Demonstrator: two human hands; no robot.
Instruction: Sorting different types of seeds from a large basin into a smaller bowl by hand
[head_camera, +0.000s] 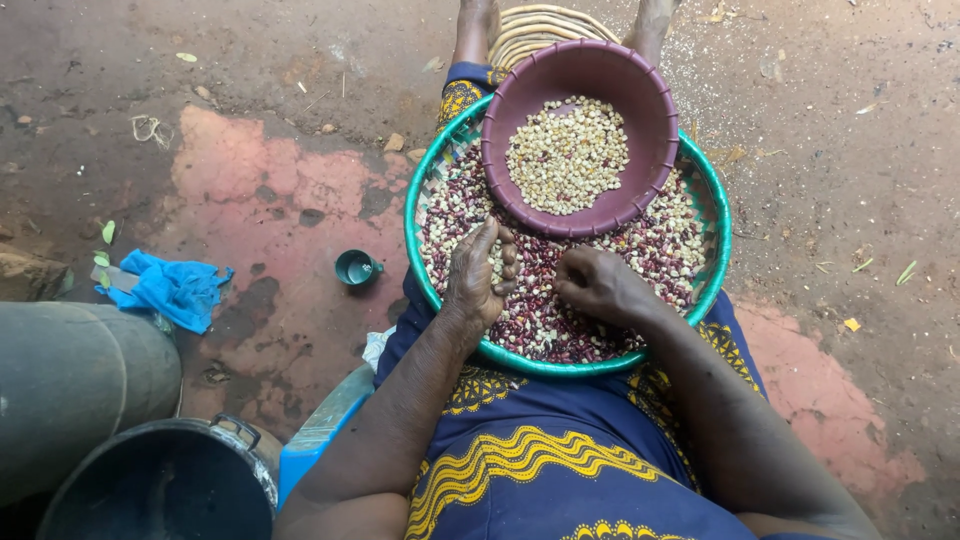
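Note:
A round woven tray with a green rim (412, 240) rests on my lap, covered with mixed dark red and pale kernels (540, 290). A maroon plastic bowl (655, 105) sits on the tray's far part and holds pale kernels (566, 155). My left hand (478, 275) lies cupped on the kernels at the tray's left, with pale kernels showing inside the curled fingers. My right hand (600, 285) rests on the kernels in the middle, fingers curled and pinching among them.
A small teal cup (356, 268) and a blue cloth (170, 288) lie on the red-stained ground to the left. A dark metal pot (160, 480) and a grey drum (70, 380) stand at lower left. A woven basket (540, 22) lies between my feet.

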